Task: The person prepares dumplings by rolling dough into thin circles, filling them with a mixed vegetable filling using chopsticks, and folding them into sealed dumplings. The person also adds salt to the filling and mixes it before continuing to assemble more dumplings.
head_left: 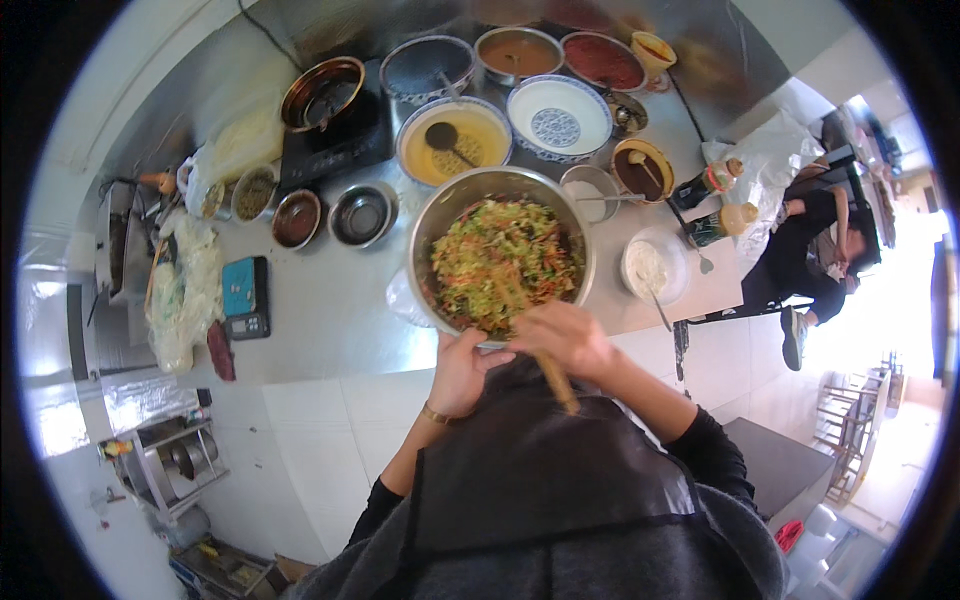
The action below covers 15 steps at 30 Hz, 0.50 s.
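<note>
A large stainless steel bowl (583, 225) stands at the front edge of the metal worktop, holding chopped mixed vegetables (502, 262), green, orange and red. My left hand (461, 373) grips the near rim of this bowl, thumb at the top. Blurred by motion, my right hand (562, 339) is closed around wooden chopsticks (556, 382); their front part reaches into the vegetables and their rear end points back towards my apron. Just beyond the bowl is a patterned basin of yellowish liquid (480, 120) with a dark ladle (441, 136) in it.
An induction cooker (337, 161) carries a copper-coloured pot (324, 94). Patterned basins, sauce bowls and bottles (709, 187) line the back and right. A white-paste bowl (652, 270) sits right; a digital scale (247, 296) and plastic bags (187, 292) lie left. Another person (810, 247) sits beyond the right end.
</note>
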Motion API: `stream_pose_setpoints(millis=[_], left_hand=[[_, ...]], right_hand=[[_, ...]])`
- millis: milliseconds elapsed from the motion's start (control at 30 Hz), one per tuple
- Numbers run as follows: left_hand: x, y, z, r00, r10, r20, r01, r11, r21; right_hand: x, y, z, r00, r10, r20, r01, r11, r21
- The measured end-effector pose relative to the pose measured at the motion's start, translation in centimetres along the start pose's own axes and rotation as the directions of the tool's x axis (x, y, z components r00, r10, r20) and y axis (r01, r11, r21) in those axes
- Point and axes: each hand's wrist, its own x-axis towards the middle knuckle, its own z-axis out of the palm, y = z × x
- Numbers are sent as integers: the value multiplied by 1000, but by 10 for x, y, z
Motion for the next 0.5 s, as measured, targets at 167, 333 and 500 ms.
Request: stream_pose_setpoints(millis=[167,333,500], left_hand=[[28,5,-48,998,-23,-57,17,995,-102],[36,21,-78,1000,16,-21,-21,953,-301],[28,44,-62,992,115,-58,-126,964,-234]], right_hand=[[-35,29,-7,829,532,-171,-527,846,80],[-86,181,-12,-69,983,-170,-543,106,833],[-85,245,22,-152,977,-151,-409,77,909]])
